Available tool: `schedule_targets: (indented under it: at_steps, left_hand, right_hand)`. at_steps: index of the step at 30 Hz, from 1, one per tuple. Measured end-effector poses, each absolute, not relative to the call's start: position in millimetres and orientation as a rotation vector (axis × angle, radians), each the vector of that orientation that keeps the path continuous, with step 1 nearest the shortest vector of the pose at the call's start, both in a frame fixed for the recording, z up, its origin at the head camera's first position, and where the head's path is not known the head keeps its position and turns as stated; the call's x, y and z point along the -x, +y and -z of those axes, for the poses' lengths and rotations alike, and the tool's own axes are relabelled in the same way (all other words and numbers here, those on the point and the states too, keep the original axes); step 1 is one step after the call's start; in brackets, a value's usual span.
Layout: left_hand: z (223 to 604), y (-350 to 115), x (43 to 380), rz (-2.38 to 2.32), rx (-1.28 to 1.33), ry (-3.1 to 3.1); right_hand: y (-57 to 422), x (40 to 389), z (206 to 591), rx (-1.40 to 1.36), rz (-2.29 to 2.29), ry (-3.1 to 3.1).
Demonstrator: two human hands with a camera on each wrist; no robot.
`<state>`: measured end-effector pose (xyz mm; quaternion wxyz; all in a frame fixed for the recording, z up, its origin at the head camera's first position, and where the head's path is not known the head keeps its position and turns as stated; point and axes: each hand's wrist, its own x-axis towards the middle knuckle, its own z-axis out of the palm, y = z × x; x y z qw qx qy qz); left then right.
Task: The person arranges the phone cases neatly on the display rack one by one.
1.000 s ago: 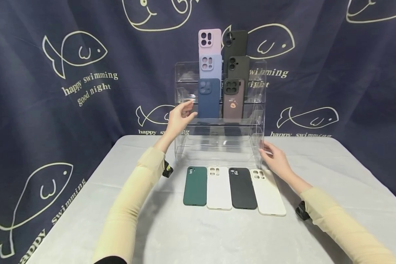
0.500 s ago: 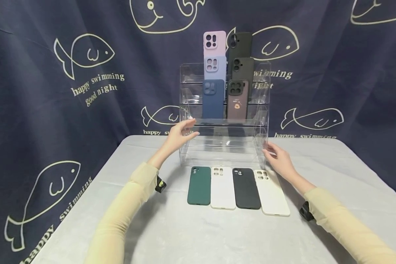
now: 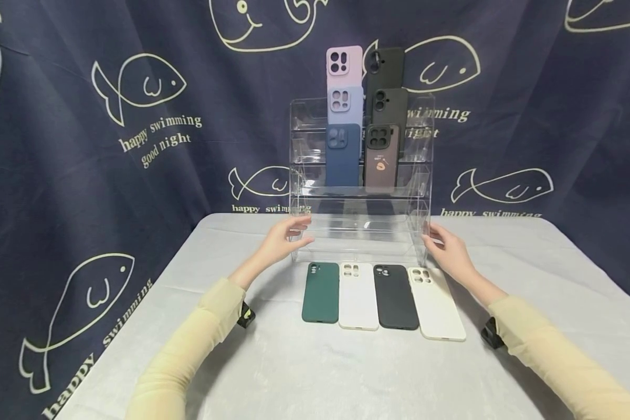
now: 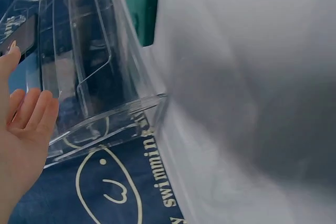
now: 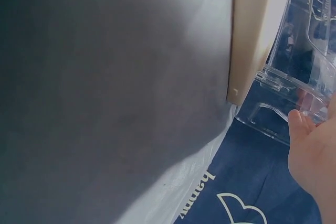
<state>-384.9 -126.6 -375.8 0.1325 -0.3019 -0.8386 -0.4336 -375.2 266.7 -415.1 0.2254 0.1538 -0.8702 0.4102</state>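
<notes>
A clear tiered display stand stands upright at the table's back. In its upper tiers, two columns of phone cases include a dark blue case and a brown tinted case. My left hand is beside the stand's lower left side, thumb and fingers apart; the left wrist view shows its palm and extended fingers with nothing held. At the lower right side, my right hand holds the stand's edge between thumb and fingers. Before the stand lie a green case, a white case, a black case and a cream case.
Pale cloth covers the table. A dark blue curtain with fish drawings and lettering hangs behind it. Above the front cases in the stand rise a pink case, a light blue case and dark cases.
My left hand has come down along the stand's left side, from the level of the dark blue case to the lower tiers. My right hand stays at the right side; the view has shifted slightly.
</notes>
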Motion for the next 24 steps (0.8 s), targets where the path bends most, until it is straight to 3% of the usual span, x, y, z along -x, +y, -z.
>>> schedule_targets:
  at_steps: [12, 24]
  left_hand:
    - [404, -134, 377, 1.202, 0.927, -2.429]
    - [408, -148, 372, 0.96, 0.938, -2.482]
  right_hand:
    - [267, 374, 417, -0.435, -1.131, -2.406]
    - [267, 373, 414, -0.446, -1.158, -2.388]
